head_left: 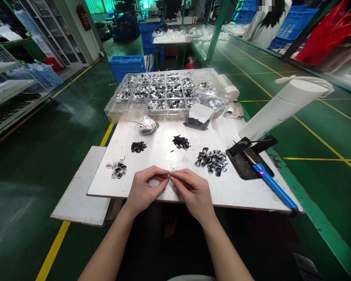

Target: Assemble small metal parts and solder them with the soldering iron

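Observation:
Above the front edge of the white board (160,156), my left hand (148,187) and my right hand (193,191) meet fingertip to fingertip. Between them they pinch one small shiny metal part (168,176); its exact shape is too small to make out. Just behind the fingers lie a few thin wire pieces (173,168). A heap of black-and-silver metal parts (213,160) is to the right of my right hand. Left of my left hand is a smaller pile of similar parts (119,169). Two piles of tiny black pieces (138,146) (181,142) sit farther back.
A clear compartment box (160,111) full of metal parts spans the back, with plastic bags (146,125) before it. On the right, a blue-handled soldering iron (269,181) rests on a black stand (238,164) beside a white tube (280,105). A person (267,23) is farther off.

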A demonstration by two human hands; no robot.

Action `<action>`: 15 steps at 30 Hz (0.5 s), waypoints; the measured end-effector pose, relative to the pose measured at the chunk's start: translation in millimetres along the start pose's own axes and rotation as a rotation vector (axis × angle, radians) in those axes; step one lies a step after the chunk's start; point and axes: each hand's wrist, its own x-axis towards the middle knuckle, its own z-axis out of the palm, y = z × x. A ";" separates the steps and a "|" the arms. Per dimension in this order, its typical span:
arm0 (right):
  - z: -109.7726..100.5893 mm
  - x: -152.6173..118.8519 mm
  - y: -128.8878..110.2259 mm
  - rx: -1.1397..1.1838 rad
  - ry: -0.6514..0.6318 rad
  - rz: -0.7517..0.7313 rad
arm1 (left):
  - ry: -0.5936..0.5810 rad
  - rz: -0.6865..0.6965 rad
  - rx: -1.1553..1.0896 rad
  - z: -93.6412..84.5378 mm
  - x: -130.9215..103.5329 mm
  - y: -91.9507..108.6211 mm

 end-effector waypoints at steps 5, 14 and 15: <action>2.4 -2.1 1.2 -0.072 0.016 -0.098 | 0.000 0.006 0.018 -0.5 -0.5 -0.1; 4.5 -3.5 2.6 -0.126 0.044 -0.208 | -0.026 -0.048 -0.113 -3.5 -0.2 -0.2; 4.6 -4.0 3.0 -0.135 0.039 -0.235 | -0.020 -0.059 -0.132 -3.9 0.0 -0.4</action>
